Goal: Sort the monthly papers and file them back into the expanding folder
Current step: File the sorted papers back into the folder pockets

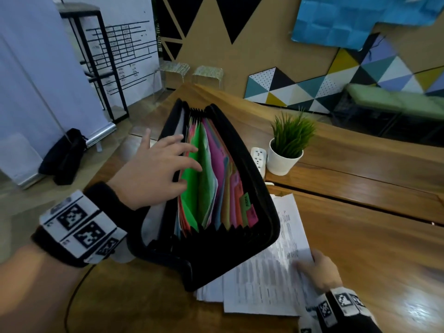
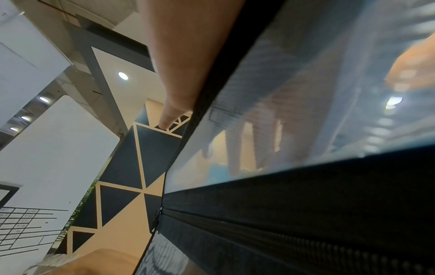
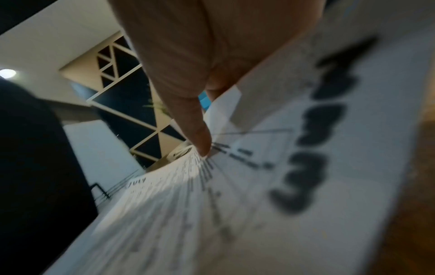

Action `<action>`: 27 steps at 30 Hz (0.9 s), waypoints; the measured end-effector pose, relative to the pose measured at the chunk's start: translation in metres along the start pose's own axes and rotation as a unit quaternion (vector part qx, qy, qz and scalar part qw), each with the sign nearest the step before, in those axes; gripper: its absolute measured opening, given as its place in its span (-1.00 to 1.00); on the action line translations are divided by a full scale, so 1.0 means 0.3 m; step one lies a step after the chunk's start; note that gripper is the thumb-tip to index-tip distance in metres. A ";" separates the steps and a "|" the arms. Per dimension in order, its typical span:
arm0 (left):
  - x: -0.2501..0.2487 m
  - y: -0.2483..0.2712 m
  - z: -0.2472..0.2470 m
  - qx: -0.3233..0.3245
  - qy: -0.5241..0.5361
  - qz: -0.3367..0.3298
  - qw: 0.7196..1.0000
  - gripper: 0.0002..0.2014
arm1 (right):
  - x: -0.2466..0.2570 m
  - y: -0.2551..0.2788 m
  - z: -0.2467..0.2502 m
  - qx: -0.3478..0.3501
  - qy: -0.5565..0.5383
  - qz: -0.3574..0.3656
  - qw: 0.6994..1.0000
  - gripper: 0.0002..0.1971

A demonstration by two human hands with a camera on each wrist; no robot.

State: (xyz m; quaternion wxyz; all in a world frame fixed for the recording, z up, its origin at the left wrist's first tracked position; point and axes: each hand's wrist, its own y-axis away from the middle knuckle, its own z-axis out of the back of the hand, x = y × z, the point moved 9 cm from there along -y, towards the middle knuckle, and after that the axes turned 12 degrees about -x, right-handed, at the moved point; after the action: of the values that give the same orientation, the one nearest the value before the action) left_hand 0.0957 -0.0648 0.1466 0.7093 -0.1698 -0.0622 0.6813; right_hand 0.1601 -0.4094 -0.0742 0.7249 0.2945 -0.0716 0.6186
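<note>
A black expanding folder (image 1: 255,188) stands open on the wooden table (image 1: 365,251), showing green (image 1: 192,188), pink and orange dividers with tabs. My left hand (image 1: 165,164) reaches over its left wall, fingers spread and touching the green dividers. In the left wrist view those fingers (image 2: 247,145) show through the folder's translucent wall (image 2: 317,78). A stack of printed papers (image 1: 264,282) lies partly under the folder's near right corner. My right hand (image 1: 319,272) pinches the top sheet (image 3: 235,204) at its right edge, thumb (image 3: 188,96) on top.
A potted plant (image 1: 286,145) in a white pot and a white power strip (image 1: 259,159) stand just right of the folder. A black bag (image 1: 64,157) sits on the floor to the left. A thin cable (image 1: 72,296) runs along the table's near left.
</note>
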 end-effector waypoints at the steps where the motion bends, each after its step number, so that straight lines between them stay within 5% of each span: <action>1: 0.005 0.000 -0.005 0.003 -0.003 0.010 1.000 -0.52 | 0.011 0.006 -0.029 0.009 0.031 0.003 0.999 -0.58; 5: 0.070 0.009 0.005 -0.024 0.043 0.073 0.996 -0.33 | 0.066 0.038 -0.094 -0.005 0.187 0.059 0.981 -0.54; 8: 0.105 0.026 0.020 -0.036 0.081 0.095 0.992 -0.37 | 0.102 0.050 -0.106 -0.016 0.138 0.075 0.987 -0.83; 12: 0.116 0.043 0.033 -0.016 0.085 0.116 0.989 -0.35 | 0.107 0.045 -0.077 -0.053 0.112 0.092 0.988 -0.96; 15: 0.122 0.054 0.060 -0.042 0.080 0.161 0.983 -0.49 | 0.091 0.038 -0.073 -0.061 0.106 0.083 0.989 -0.75; 19: 0.157 0.081 0.075 -0.080 0.141 0.271 0.949 -0.36 | 0.055 0.036 -0.047 -0.069 0.003 0.039 0.997 -0.54; 23: 0.151 0.080 0.068 -0.060 0.200 0.292 0.933 -0.63 | -0.030 -0.001 -0.003 -0.066 -0.064 -0.022 0.995 -0.74; 27: 0.200 0.096 0.081 -0.046 0.195 0.322 0.925 -0.59 | -0.100 -0.022 0.059 -0.082 -0.110 -0.052 0.989 -0.81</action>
State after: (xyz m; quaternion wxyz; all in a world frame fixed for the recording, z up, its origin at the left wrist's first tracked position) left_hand 0.0644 -0.0012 0.1513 0.4410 -0.3423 0.1042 0.8231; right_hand 0.1643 -0.4445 -0.0762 0.7657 0.3034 -0.1858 0.5359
